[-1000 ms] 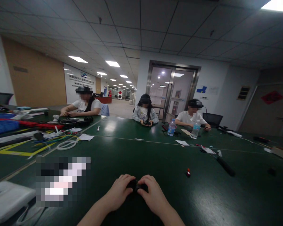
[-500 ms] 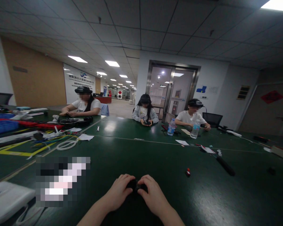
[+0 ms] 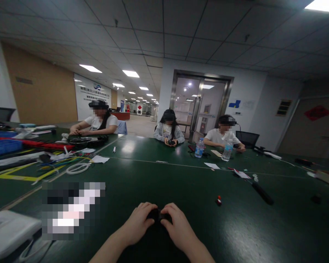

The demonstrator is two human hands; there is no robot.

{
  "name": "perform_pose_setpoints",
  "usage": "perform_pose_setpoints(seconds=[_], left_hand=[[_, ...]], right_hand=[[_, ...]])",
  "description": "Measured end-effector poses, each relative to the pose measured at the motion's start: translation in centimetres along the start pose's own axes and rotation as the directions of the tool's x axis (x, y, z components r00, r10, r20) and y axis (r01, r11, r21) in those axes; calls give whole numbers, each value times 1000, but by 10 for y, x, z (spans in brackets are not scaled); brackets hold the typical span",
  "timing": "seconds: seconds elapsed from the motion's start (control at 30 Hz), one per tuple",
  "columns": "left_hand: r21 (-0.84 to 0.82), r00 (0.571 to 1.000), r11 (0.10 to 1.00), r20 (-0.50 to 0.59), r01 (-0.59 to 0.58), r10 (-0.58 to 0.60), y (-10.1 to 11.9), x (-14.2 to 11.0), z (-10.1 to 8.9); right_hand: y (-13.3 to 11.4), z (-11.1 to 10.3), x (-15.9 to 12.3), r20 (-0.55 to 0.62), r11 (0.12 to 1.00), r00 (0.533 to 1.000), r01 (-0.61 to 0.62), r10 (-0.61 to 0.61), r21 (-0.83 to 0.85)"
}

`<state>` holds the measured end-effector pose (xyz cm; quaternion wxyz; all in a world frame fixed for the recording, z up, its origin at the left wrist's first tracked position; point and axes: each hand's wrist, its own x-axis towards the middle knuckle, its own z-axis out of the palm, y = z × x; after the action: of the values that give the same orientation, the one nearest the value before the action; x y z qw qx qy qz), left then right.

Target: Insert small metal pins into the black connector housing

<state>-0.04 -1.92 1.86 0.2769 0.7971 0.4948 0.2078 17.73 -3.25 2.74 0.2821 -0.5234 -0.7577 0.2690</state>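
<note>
Both the left hand [image 3: 140, 221] and right hand [image 3: 176, 222] pinch a small black thing [image 3: 158, 216]. It looks light and hard; its two ends seem good to hold.

We log the surface [image 3: 181, 186] as deep green, crossed by thin pale seams. Small object [image 3: 159, 216], bottom centre: black. Little item [image 3: 218, 200] to its right: red with some white. Long handle [image 3: 263, 193]: black. Two bottles [image 3: 199, 148]: clear, blue labels. On the left we note a tray [image 3: 4, 148], blue; tape [image 3: 18, 178], yellow; coiled cable [image 3: 78, 168], white; box [image 3: 15, 230], white. Across from us, a grey jacket [image 3: 158, 134] sits between two white shirts [image 3: 112, 122]. Wall panel [image 3: 41, 87]: tan. Ceiling [image 3: 181, 22]: grey, dark-lined grid. Diamond [image 3: 317, 113] at right: red.
</note>
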Motion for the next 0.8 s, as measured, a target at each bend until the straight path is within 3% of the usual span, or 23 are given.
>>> perform_pose_setpoints(seconds=[0.37, 0.8], left_hand=[[-6, 1000, 1000, -9, -11, 11, -4, 1, 2], [-16, 1000, 1000, -9, -10, 10, -6, 2, 3]], right_hand=[[2, 1, 1, -3, 999, 1000, -9, 9, -38], [1, -5, -2, 46, 991, 991, -127, 129, -40]])
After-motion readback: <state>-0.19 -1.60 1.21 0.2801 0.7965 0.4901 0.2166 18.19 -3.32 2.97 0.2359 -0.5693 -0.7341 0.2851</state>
